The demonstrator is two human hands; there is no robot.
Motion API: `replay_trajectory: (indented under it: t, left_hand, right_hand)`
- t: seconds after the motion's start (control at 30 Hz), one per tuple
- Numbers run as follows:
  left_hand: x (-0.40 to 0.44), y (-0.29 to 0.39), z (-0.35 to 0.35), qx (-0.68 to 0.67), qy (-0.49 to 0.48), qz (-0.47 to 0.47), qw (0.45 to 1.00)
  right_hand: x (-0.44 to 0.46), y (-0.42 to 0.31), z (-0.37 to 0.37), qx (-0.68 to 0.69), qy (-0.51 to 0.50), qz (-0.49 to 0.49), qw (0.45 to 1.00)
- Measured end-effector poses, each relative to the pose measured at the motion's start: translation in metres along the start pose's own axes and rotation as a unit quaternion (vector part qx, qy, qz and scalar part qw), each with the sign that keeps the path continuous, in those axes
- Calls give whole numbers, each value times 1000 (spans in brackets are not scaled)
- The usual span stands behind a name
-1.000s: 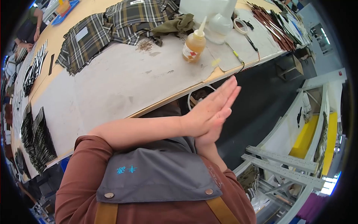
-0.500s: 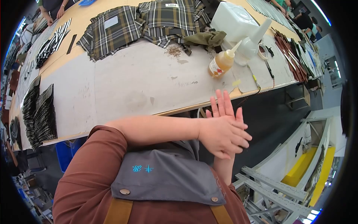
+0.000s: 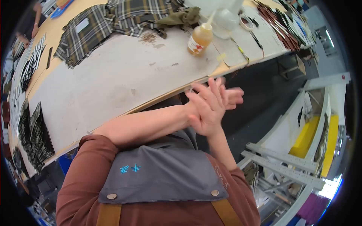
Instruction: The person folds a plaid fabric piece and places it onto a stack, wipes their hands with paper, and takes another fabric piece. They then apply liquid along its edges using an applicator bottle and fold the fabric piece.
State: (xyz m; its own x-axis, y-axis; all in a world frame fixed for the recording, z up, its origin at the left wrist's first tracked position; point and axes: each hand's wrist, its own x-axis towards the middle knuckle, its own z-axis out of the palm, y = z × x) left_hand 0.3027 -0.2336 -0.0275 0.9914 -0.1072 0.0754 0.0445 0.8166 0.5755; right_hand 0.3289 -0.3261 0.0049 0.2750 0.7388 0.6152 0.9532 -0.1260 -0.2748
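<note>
My right hand [image 3: 208, 111] and my left hand [image 3: 234, 98] are pressed against each other in front of the table's near edge. The right lies on the camera side of the left, its fingers spread and stretched out. Behind it, the left hand is partly hidden, and its outstretched fingers are blurred. I see nothing held in either hand. Beyond them on the table stands a nozzle bottle [image 3: 199, 40] of amber liquid, the nearest object to my hands.
Plaid fabric pieces [image 3: 88, 32] lie stacked on the far side of the table [image 3: 109, 81]. Pleated dark strips [image 3: 37, 133] rest at the left. A tape roll [image 3: 246, 22] and brown strips [image 3: 277, 26] lie right. A grey metal frame [image 3: 283, 171] stands beside me.
My hands have turned against each other: the right hand now covers much of the left, where before the left lay over the right. The view has shifted, so the table items sit higher and further left.
</note>
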Motion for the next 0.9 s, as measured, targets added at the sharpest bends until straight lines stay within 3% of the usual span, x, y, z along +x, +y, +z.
replay_trajectory:
  t: [0.03, 0.07, 0.1, 0.13, 0.17, 0.2, 0.23, 0.27, 0.33, 0.37, 0.4, 0.43, 0.47, 0.5, 0.53, 0.57, 0.67, 0.73, 0.77, 0.8, 0.87, 0.9]
  left_hand:
    - [4, -5, -12, 129, -87, 99, 983]
    - [12, -20, -13, 126, -94, 101, 982]
    - [11, 11, 36, -54, 139, 51, 987]
    - [3, 20, 68, -236, 372, -13, 898]
    - [-7, 20, 58, -240, 377, -20, 894]
    - [-18, 33, 34, -122, 180, -50, 975]
    - [-26, 42, 19, 0, -27, -79, 996]
    - [-31, 43, 18, -5, -30, -86, 996]
    - [-30, 43, 18, -43, 5, -84, 996]
    - [-27, 39, 23, 65, -9, -50, 997]
    - [-30, 39, 28, 332, -19, -20, 943]
    - [-28, 34, 30, 520, -112, 63, 844]
    - [-24, 28, 33, 678, -197, 143, 693]
    - [-23, 7, 26, 693, -241, 231, 639]
    - [-22, 3, 24, 694, -240, 231, 639]
    - [-22, 0, 21, 716, -235, 252, 607]
    - [-7, 7, 18, 759, -151, 328, 542]
    - [-4, 23, 13, 790, -87, 286, 536]
    - [-3, 26, 7, 812, -55, 284, 506]
    - [-2, 27, 3, 814, -52, 281, 506]
    - [-5, 25, -3, 754, 48, 121, 644]
    - [-4, 22, -3, 707, 107, 79, 694]
  right_hand:
    - [-12, 5, 22, 42, 76, 11, 996]
    - [-23, 14, 32, 17, 106, 4, 994]
    - [-29, 31, 43, -33, 118, 10, 992]
    - [-44, 38, 45, -79, 115, 29, 990]
    - [-52, 40, 41, -78, 109, 37, 990]
    - [-50, 48, 41, -103, 116, 72, 985]
    - [-48, 54, 40, -129, 122, 109, 978]
    - [-52, 55, 39, -134, 118, 116, 977]
    - [-54, 66, 36, 13, 151, 306, 940]
    - [-53, 71, 35, 142, 172, 340, 913]
    - [-54, 69, 35, 139, 172, 341, 914]
    - [-44, 50, 31, 348, 211, 448, 796]
    - [-35, 33, 25, 533, 236, 523, 622]
    - [-32, 20, 16, 672, 126, 485, 545]
    - [-34, 13, 29, 922, 85, 320, 202]
    - [-40, 11, 26, 922, 85, 321, 200]
    - [-32, -1, 7, 816, 100, 332, 462]
    - [-19, -14, -15, 797, 164, 419, 403]
    - [-25, -13, -17, 798, 161, 419, 403]
    - [-35, -10, -20, 792, 139, 393, 447]
    - [-34, -14, -29, 772, 139, 357, 507]
    - [-32, -19, -33, 708, 177, 328, 600]
